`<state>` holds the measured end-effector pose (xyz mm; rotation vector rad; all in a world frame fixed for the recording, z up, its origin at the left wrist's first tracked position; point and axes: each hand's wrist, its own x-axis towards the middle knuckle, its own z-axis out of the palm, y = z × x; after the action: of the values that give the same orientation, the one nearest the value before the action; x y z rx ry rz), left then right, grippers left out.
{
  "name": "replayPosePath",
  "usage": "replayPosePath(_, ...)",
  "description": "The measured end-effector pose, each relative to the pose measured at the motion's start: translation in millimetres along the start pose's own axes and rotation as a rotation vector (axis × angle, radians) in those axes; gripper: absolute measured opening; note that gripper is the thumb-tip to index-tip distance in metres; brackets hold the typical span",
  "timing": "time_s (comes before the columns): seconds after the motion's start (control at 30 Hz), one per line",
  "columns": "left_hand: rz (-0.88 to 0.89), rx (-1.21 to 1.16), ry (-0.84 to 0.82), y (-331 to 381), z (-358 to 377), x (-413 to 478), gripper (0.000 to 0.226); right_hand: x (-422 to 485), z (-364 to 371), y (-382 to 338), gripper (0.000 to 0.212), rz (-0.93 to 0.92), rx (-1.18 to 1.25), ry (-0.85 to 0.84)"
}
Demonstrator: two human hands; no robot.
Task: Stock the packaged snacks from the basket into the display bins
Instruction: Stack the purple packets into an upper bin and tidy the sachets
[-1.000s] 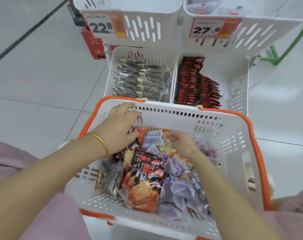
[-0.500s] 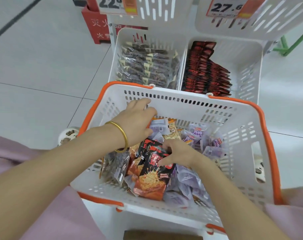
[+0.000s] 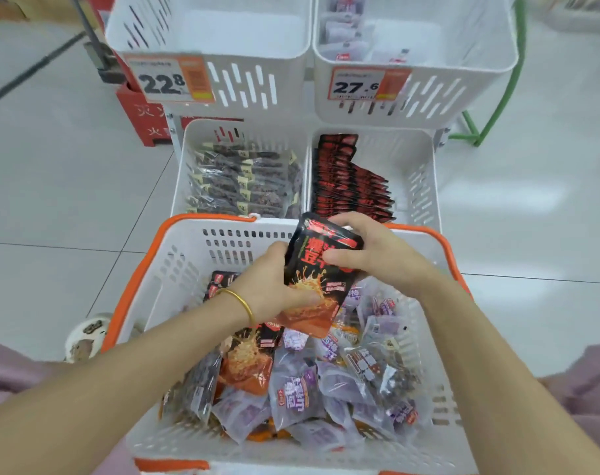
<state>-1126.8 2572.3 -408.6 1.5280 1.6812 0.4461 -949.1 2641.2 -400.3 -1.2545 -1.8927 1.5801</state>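
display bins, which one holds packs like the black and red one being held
The lower right bin: its black-and-red packs match the held pack. Lower left bin holds clear dark packs, upper right bin pale purple ones.

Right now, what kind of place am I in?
Probably a shop aisle: white display bins carry price tags, 22.8 and 27.6, rows of packaged snacks fill two of them, and an orange-rimmed basket holds more packets.

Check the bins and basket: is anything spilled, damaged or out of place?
Nothing looks spilled or damaged. The lower left bin and lower right bin hold tidy rows; only the basket is a mixed jumble. The left hand and right hand hold a red-black packet over it.
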Motion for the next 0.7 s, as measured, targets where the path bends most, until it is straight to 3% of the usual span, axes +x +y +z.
replayPosePath(0.1, 0.086, -0.013, -0.006, 10.3, -0.6, 24.3, 0.054, -0.4, -25.3, -13.4, 0.041, 0.047, -0.091, -0.11)
replayPosePath(0.17, 0.15, -0.049, 0.014, 22.4, 1.2, 47.6, 0.053, 6.4, -42.1, -19.6, 0.029, 0.039, -0.093, -0.018)
replayPosePath(0.27, 0.268, -0.016, 0.156, 39.0, 4.2, 87.9, 0.062, 26.0, -74.4, -20.8, 0.02, -0.012, -0.127, 0.297)
replayPosePath(0.4, 0.264, 0.369, 0.257, 31.8, 11.1, 136.9, 0.068, 63.1, -119.7, 11.0, 0.029, -0.067, -0.664, 0.771)
replayPosePath(0.5, 0.239, 0.586, 0.287, 15.6, 21.4, 171.0, 0.066, 97.2, -135.1, 46.2, 0.027, -0.013, -0.814, 0.834)
replayPosePath(0.6, 0.233, 0.719, 0.272, 5.0, 31.2, 194.0, 0.064, 135.0, -145.2, 66.3, 0.025, -0.022, -0.759, 0.87)
replayPosePath(0.7, 0.271, 0.69, 0.33, -4.7, 38.7, 199.4, 0.071, 160.1, -150.4, 73.6, 0.027, -0.071, -0.679, 0.897)
